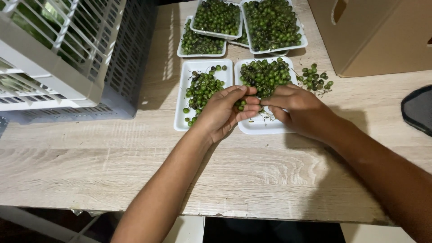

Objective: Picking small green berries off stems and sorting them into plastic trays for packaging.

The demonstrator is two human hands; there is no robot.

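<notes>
Berries [265,75] come off best if we pinch lightly and pull along the stem, not squeezing. Our left hand [225,112] cups a few between curled fingers; our right hand [299,108] pinches a sprig over the tray [261,126] near the tabletop's far edge. They're small, round, green, clustered on thin stems.

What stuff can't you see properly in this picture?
- Left hand: its palm and what its fingers pinch, hidden by the hand's own back.
- Right hand: fingertips hidden among the green berries.
- Cardboard box: cut off by the top and right edges.
- Dark object: cut off by the right edge.
- Plastic crates: contents blurred behind the slats.
</notes>
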